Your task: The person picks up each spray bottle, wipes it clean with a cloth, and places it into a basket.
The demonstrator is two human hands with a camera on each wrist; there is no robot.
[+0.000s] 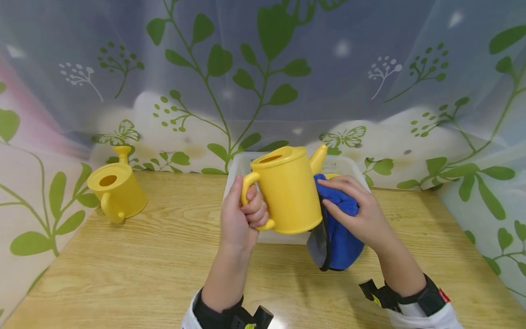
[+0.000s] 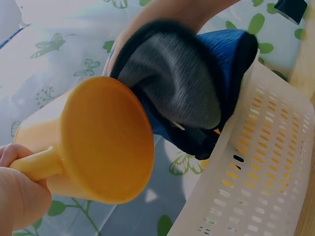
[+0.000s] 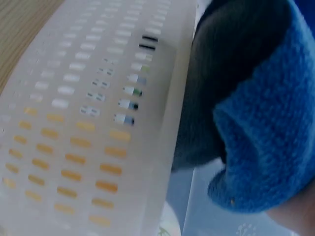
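Observation:
My left hand (image 1: pixel 246 214) grips the handle of a yellow watering can (image 1: pixel 289 196), which is lifted and tilted above the front of a white basket (image 1: pixel 283 238). Its spout points to the upper right. In my right hand (image 1: pixel 361 210) is a blue and grey cloth (image 1: pixel 341 242), pinched between thumb and fingers at the can's right side. The left wrist view shows the can's round base (image 2: pixel 108 142) beside the cloth's grey face (image 2: pixel 172 78). Blue pile (image 3: pixel 270 113) fills the right of the right wrist view, where most of that hand is hidden.
A second yellow watering can (image 1: pixel 123 192) stands at the left on the wooden table (image 1: pixel 144 269). Something yellow shows through the slots of the basket (image 3: pixel 64 147). Behind the table hangs a leaf-patterned curtain (image 1: pixel 246 114).

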